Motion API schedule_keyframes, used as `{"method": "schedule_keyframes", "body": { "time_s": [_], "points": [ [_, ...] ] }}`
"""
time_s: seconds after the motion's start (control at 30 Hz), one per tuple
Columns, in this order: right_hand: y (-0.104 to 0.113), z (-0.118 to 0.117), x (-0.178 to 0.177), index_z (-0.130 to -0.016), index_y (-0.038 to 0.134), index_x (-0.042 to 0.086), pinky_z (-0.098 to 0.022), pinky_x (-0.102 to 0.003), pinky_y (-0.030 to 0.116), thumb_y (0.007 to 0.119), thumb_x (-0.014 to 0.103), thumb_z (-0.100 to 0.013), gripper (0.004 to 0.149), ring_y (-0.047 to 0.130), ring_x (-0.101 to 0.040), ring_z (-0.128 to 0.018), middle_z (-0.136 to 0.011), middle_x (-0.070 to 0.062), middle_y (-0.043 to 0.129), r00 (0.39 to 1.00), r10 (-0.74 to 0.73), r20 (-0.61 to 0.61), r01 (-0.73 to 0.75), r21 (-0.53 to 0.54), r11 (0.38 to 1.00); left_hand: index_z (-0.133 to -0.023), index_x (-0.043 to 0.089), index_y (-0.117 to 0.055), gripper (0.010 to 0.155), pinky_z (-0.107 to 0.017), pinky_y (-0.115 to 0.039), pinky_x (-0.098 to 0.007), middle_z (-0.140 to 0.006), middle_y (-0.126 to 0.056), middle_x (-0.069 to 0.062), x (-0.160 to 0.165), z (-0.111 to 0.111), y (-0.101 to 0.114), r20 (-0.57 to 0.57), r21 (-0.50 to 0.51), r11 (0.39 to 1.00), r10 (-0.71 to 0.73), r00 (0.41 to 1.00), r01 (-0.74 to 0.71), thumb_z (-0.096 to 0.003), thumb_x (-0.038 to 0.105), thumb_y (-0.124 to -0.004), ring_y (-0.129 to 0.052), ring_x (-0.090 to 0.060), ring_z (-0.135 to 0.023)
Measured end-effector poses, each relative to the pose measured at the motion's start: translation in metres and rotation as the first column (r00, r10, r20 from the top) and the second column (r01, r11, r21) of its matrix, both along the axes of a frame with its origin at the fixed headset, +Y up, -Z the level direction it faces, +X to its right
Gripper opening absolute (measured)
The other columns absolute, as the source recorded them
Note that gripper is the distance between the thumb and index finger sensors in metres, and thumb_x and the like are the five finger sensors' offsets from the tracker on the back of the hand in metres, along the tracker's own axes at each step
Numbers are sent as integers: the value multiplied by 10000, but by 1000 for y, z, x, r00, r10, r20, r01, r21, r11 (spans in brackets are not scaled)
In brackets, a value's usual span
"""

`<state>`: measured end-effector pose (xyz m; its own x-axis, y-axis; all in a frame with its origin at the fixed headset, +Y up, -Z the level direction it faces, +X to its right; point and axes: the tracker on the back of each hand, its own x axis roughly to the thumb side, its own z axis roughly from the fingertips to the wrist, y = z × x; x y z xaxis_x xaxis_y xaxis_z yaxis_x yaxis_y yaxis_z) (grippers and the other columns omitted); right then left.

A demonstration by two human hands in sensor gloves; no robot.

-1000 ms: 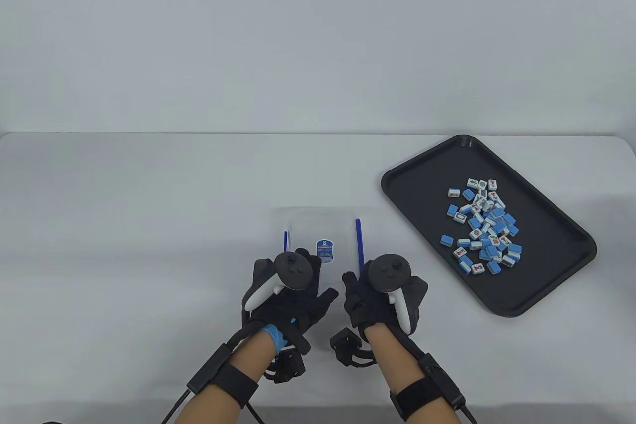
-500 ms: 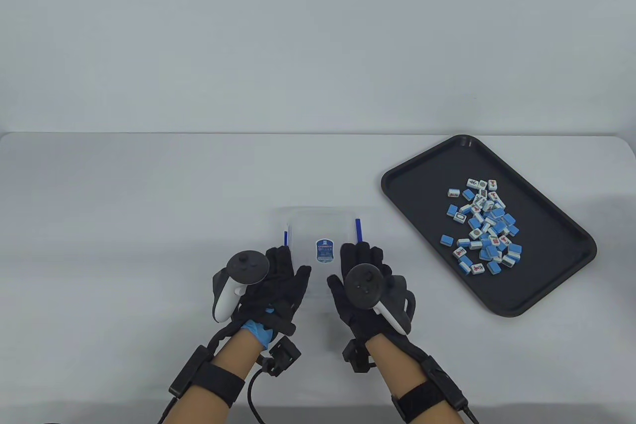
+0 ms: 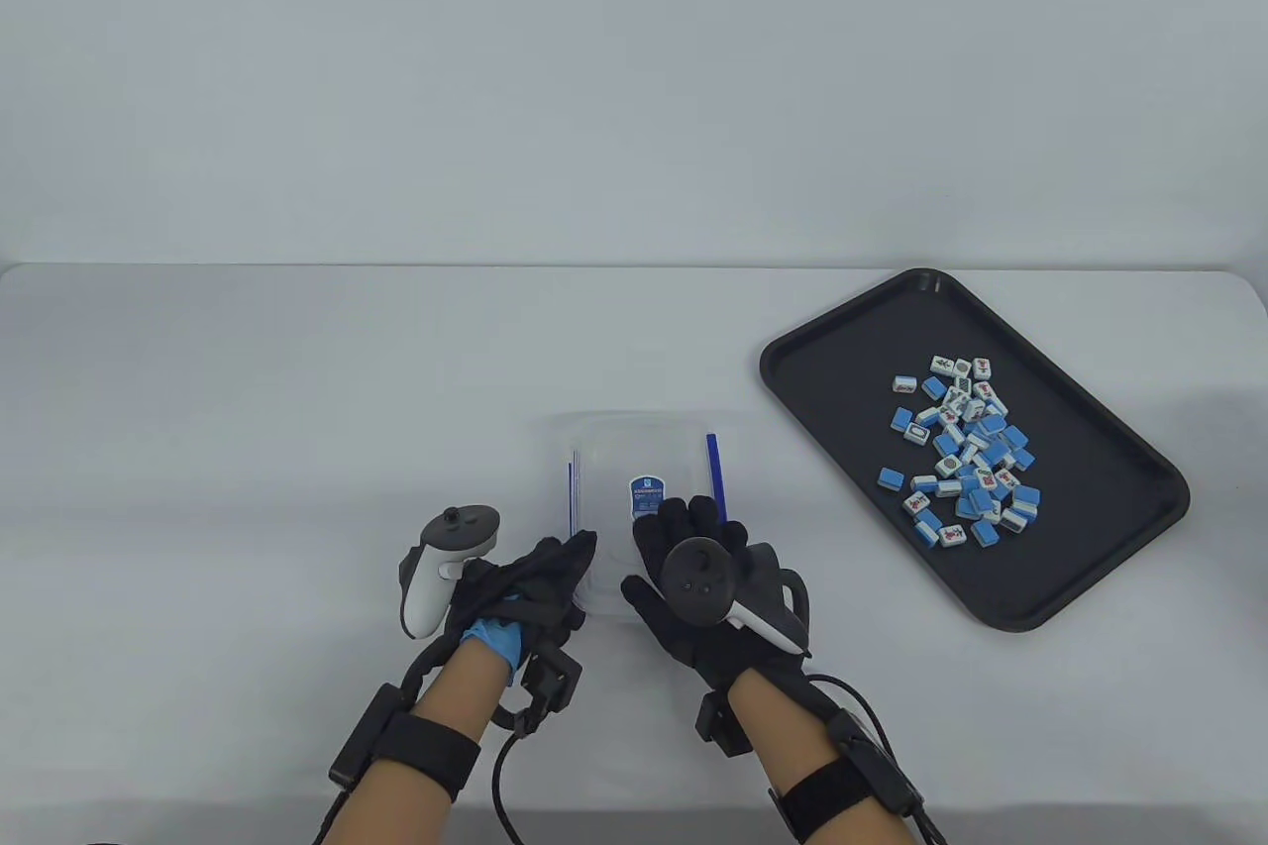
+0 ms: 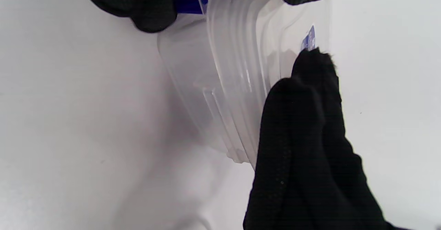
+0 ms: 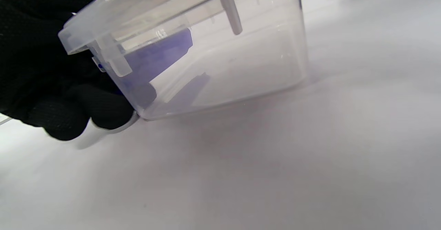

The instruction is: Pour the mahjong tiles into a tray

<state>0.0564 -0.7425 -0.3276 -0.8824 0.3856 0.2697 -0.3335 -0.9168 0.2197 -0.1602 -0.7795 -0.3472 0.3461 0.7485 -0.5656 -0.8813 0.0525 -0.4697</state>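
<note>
white tabletop: blue-and-white mahjong tiles already heaped in black rectangular plastic tray, pour looks done; left hand and right hand grip emptied clear plastic lidded box.

Both hands reached in from the near edge, forearms angled inward. The left hand was turned on its side, fingers extended forward together. The right hand lay palm down, fingers stretched ahead.
</note>
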Motion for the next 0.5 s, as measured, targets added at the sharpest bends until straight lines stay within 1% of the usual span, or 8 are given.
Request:
{"method": "schedule_keyframes", "body": {
  "time_s": [0.07, 0.13, 0.23, 0.27, 0.33, 0.37, 0.47, 0.5],
  "points": [
    [0, -1, 1, -1165, 272, 215, -788, -531, 69, 476, 512, -613, 659, 24, -365, -1098, -1204, -93, 132, 1000, -4, -4, 4, -3, 1000, -1169, 57, -143, 869, -673, -565, -517, -1109, -445, -204, -2, -1, -3, 17, -6, 1000, -22, 1000, 22, -654, 652, -512, -647, -366, -900],
    [0, -1, 2, -1164, 274, 219, -789, -528, 68, 476, 514, -612, 658, 23, -360, -1099, -1204, -89, 132, 1000, -6, -6, 6, -3, 1000, -1174, 58, -150, 899, -672, -558, -526, -1093, -459, -202, -3, -1, -2, 9, -3, 999, -54, 999, 54, -640, 676, -525, -642, -366, -898],
    [0, -1, 2, -1164, 272, 218, -788, -527, 64, 475, 513, -612, 658, 21, -358, -1098, -1204, -88, 130, 1000, -8, -9, 8, -6, 1000, -1182, 84, -158, 899, -676, -546, -534, -1060, -479, -167, -4, -1, 6, 21, 42, 984, -174, 985, 173, -632, 691, -530, -630, -330, -897],
    [-1, -1, 2, -1163, 272, 220, -789, -527, 64, 475, 513, -611, 657, 21, -360, -1098, -1204, -89, 129, 1000, -8, -8, 8, -4, 1000, -1183, 95, -174, 878, -675, -550, -532, -1040, -501, -140, -4, -1, 8, 9, 59, 980, -189, 982, 188, -637, 678, -539, -637, -321, -892],
    [-1, -1, 2, -1163, 270, 220, -788, -527, 62, 473, 513, -611, 657, 20, -356, -1099, -1203, -88, 129, 1000, -8, -9, 8, -3, 1000, -1180, 101, -186, 839, -680, -549, -530, -1030, -508, -142, 0, -1, 13, 5, 97, 969, -228, 974, 227, -649, 649, -537, -635, -322, -898],
    [-1, -1, 2, -1162, 269, 221, -788, -526, 61, 472, 514, -610, 658, 18, -356, -1099, -1203, -86, 128, 1000, -8, -9, 8, -2, 1000, -1175, 107, -181, 819, -688, -545, -527, -1040, -497, -124, 2, 0, 15, 1, 116, 965, -235, 972, 233, -655, 632, -533, -627, -323, -910],
    [-1, -1, 3, -1162, 269, 221, -788, -526, 60, 468, 517, -608, 658, 18, -355, -1099, -1204, -85, 128, 1000, -8, -9, 8, 4, 1000, -1159, 123, -114, 761, -720, -515, -526, -1090, -426, -140, 9, 1, 19, -18, 169, 961, -221, 975, 221, -683, 555, -523, -572, -364, -969],
    [-1, -1, 3, -1161, 269, 222, -789, -526, 60, 468, 518, -608, 658, 19, -354, -1100, -1204, -84, 129, 1000, -9, -8, 9, 9, 1000, -1152, 140, -96, 729, -728, -502, -525, -1100, -396, -150, 13, 0, 21, -5, 194, 959, -209, 978, 206, -691, 518, -516, -549, -368, -981]
  ]
}}
